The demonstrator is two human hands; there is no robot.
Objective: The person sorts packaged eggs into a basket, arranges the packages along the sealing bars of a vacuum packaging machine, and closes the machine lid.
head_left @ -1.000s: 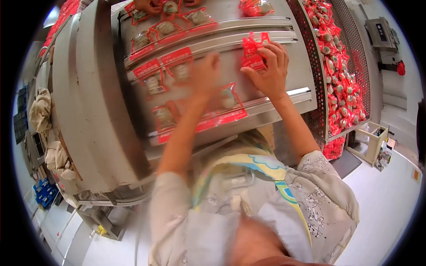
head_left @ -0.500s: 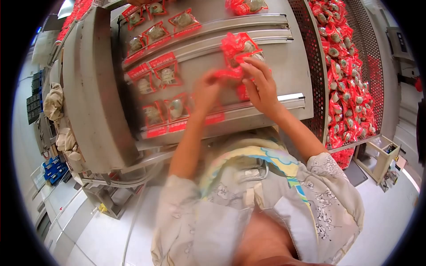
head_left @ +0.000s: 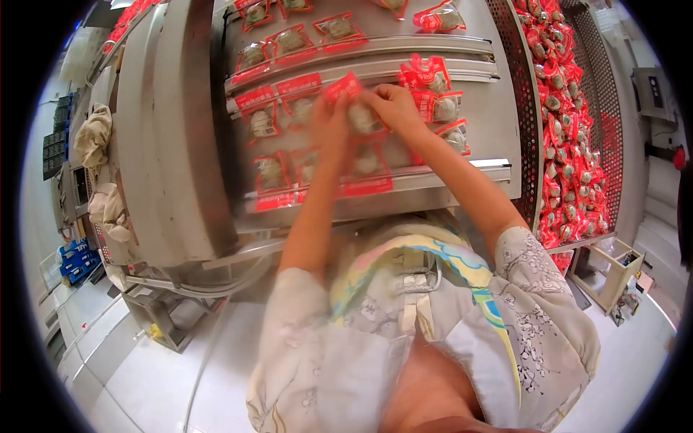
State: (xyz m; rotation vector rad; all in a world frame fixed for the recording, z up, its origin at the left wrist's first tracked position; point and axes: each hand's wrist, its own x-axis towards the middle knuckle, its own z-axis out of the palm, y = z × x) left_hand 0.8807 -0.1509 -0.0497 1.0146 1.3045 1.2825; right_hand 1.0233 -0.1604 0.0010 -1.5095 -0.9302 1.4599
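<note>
Both my hands are together over the middle of the metal table. My left hand (head_left: 332, 124), blurred, is closed on the red top of a clear and red packet (head_left: 364, 119). Close beside it, my right hand (head_left: 393, 105) has its fingers bent and pressed together at the same packet's right side. Left of my hands, packets (head_left: 262, 123) lie with red ends against the middle metal bar (head_left: 289, 85). Below, more packets (head_left: 271, 172) line the front bar (head_left: 476, 166). Loose packets (head_left: 445, 108) lie to the right of my right hand.
Packets (head_left: 291, 41) also lie along the far side of the table (head_left: 476, 137). A perforated metal bin (head_left: 610, 137) on the right holds a heap of red packets (head_left: 554, 137). A large metal cover (head_left: 155, 137) stands at the left.
Both hands have moved from the loose packets at the right towards the middle, and a packet is now between them. Loose packets are now spread at the right. The front row has more packets.
</note>
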